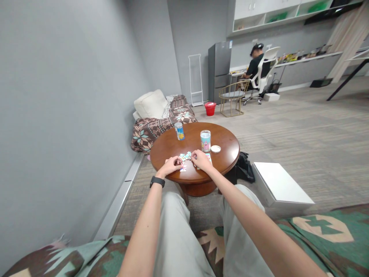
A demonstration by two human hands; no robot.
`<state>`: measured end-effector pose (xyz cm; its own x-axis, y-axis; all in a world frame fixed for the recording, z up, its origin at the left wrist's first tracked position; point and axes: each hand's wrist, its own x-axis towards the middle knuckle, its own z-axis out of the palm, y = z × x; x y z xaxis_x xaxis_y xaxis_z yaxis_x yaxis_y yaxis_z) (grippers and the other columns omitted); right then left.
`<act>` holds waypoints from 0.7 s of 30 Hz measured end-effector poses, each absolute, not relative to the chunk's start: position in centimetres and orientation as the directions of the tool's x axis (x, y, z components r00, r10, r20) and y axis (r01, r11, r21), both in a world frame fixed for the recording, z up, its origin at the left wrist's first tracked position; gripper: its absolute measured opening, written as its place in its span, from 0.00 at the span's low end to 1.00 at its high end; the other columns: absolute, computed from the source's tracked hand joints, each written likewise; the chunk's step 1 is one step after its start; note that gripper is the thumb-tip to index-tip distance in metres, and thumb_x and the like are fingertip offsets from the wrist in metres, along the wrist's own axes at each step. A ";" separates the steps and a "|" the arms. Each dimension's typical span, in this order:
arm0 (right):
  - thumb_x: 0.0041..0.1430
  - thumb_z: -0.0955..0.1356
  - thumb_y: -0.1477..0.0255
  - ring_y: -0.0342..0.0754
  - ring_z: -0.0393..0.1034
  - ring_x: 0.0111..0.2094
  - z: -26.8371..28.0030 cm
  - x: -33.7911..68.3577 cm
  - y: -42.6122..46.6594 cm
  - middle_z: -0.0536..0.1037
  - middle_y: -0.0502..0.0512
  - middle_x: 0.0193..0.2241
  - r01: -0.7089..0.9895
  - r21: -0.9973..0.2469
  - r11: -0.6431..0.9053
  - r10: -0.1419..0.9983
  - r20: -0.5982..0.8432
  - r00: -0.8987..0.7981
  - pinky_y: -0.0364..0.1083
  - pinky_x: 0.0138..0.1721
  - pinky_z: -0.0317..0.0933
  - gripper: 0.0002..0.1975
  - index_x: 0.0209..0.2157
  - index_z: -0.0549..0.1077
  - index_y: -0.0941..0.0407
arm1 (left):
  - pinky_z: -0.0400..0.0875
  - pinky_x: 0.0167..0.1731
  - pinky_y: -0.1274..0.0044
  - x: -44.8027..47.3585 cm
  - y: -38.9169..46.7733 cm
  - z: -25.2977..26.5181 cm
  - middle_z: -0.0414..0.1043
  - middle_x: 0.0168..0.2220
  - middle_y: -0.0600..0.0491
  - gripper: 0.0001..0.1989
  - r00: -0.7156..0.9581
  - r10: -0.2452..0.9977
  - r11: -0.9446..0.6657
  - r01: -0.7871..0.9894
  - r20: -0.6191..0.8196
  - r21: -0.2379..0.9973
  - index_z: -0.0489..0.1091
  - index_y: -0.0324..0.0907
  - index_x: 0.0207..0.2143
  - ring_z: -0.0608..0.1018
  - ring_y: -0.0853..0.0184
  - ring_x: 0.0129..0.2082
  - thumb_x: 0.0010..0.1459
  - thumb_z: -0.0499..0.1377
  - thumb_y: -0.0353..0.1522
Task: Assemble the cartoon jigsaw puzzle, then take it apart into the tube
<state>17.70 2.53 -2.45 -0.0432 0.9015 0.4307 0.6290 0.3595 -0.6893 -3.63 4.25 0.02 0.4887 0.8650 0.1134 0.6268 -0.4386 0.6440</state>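
Observation:
Small jigsaw puzzle pieces (185,156) lie in a loose pile on the round brown wooden table (164,146). On the left of the pile, my left hand (171,165) curls its fingers onto a few joined puzzle pieces (183,168) close to the near edge. My right hand (201,160) is pinched at the pile's right side; whatever sits between its fingertips is too small to make out. Partly under that hand lies a colourful flat picture sheet or puzzle part (208,157). Behind it stand a clear jar with a cartoon print (205,141) and its round lid (215,149).
A blue and yellow can (179,131) stands towards the back of the table. To the right on the floor are a black bag (245,167) and a white box (281,182). Farther back are a red bucket (210,109), a wire chair (234,96) and a seated person (255,65).

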 end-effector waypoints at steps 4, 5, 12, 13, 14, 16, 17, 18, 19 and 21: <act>0.53 0.66 0.82 0.44 0.66 0.32 -2.5 17.7 2.5 0.69 0.49 0.28 0.634 -0.687 0.355 0.901 0.432 -0.036 0.44 0.39 0.60 0.06 0.27 0.70 0.56 | 0.62 0.43 0.72 -3.4 4.1 -0.5 0.74 0.31 0.55 0.15 0.450 0.876 -0.461 0.667 0.177 0.585 0.77 0.46 0.38 0.74 0.63 0.35 0.49 0.65 0.42; 0.53 0.66 0.82 0.44 0.66 0.32 -2.5 17.7 2.5 0.69 0.49 0.28 0.636 -0.684 0.356 0.900 0.433 -0.038 0.44 0.39 0.60 0.06 0.27 0.70 0.56 | 0.62 0.43 0.72 -3.3 4.0 -0.5 0.74 0.31 0.55 0.14 0.453 0.873 -0.468 0.673 0.181 0.573 0.78 0.46 0.38 0.74 0.62 0.35 0.50 0.65 0.42; 0.53 0.67 0.82 0.44 0.65 0.32 -2.7 17.7 2.7 0.69 0.48 0.27 0.640 -0.679 0.361 0.897 0.441 -0.037 0.44 0.39 0.60 0.06 0.27 0.70 0.56 | 0.64 0.41 0.73 -3.5 3.7 -0.1 0.73 0.33 0.55 0.15 0.468 0.865 -0.464 0.615 0.179 0.638 0.76 0.45 0.35 0.72 0.65 0.34 0.47 0.68 0.44; 0.53 0.67 0.82 0.44 0.65 0.31 -2.7 17.7 2.7 0.69 0.48 0.27 0.639 -0.679 0.362 0.896 0.444 -0.035 0.44 0.39 0.60 0.06 0.27 0.70 0.56 | 0.64 0.40 0.74 -3.5 3.7 -0.1 0.74 0.33 0.55 0.16 0.466 0.865 -0.459 0.592 0.183 0.662 0.75 0.44 0.34 0.72 0.65 0.33 0.46 0.68 0.44; 0.53 0.67 0.82 0.44 0.65 0.31 -2.7 17.6 2.7 0.69 0.48 0.26 0.638 -0.680 0.363 0.895 0.446 -0.034 0.44 0.39 0.60 0.06 0.27 0.70 0.56 | 0.65 0.38 0.74 -3.5 3.8 -0.2 0.74 0.32 0.55 0.16 0.468 0.864 -0.456 0.571 0.185 0.682 0.74 0.43 0.33 0.72 0.66 0.32 0.45 0.68 0.44; 0.53 0.67 0.82 0.44 0.66 0.31 -2.7 17.6 2.8 0.69 0.48 0.27 0.635 -0.680 0.366 0.893 0.449 -0.034 0.44 0.39 0.60 0.07 0.27 0.70 0.56 | 0.65 0.36 0.75 -3.6 4.0 -0.6 0.73 0.31 0.56 0.16 0.473 0.861 -0.451 0.542 0.187 0.709 0.73 0.42 0.32 0.71 0.67 0.31 0.46 0.68 0.43; 0.53 0.67 0.82 0.44 0.66 0.32 -2.7 17.6 2.7 0.69 0.48 0.27 0.633 -0.681 0.368 0.892 0.450 -0.036 0.44 0.39 0.60 0.07 0.27 0.70 0.56 | 0.65 0.35 0.76 -3.7 4.2 -0.8 0.72 0.29 0.56 0.16 0.472 0.861 -0.447 0.530 0.186 0.721 0.72 0.42 0.31 0.71 0.68 0.31 0.46 0.67 0.43; 0.53 0.67 0.82 0.44 0.66 0.32 -2.7 17.6 2.7 0.69 0.48 0.27 0.631 -0.682 0.370 0.892 0.451 -0.036 0.44 0.39 0.60 0.07 0.27 0.70 0.56 | 0.65 0.34 0.76 -3.7 4.4 -1.1 0.71 0.28 0.57 0.15 0.470 0.863 -0.440 0.518 0.186 0.734 0.71 0.41 0.30 0.70 0.68 0.30 0.47 0.67 0.43; 0.53 0.67 0.82 0.44 0.66 0.32 -2.7 17.6 2.7 0.69 0.48 0.27 0.630 -0.682 0.371 0.891 0.452 -0.037 0.44 0.39 0.60 0.07 0.27 0.70 0.56 | 0.66 0.34 0.77 -3.7 4.6 -1.3 0.71 0.28 0.57 0.15 0.465 0.865 -0.433 0.502 0.188 0.749 0.71 0.41 0.29 0.70 0.68 0.29 0.48 0.66 0.42; 0.52 0.67 0.83 0.44 0.66 0.32 -2.7 17.6 2.6 0.69 0.49 0.27 0.627 -0.684 0.373 0.891 0.452 -0.036 0.44 0.39 0.60 0.07 0.27 0.70 0.56 | 0.67 0.34 0.76 -3.8 4.9 -1.8 0.71 0.28 0.56 0.14 0.443 0.873 -0.418 0.467 0.202 0.780 0.71 0.41 0.30 0.71 0.68 0.29 0.49 0.65 0.42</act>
<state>17.60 2.62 -2.71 -0.0362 0.8911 0.4523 0.6273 0.3726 -0.6838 -3.76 4.90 -1.75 0.4434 0.8732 0.2022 0.4667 -0.4175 0.7797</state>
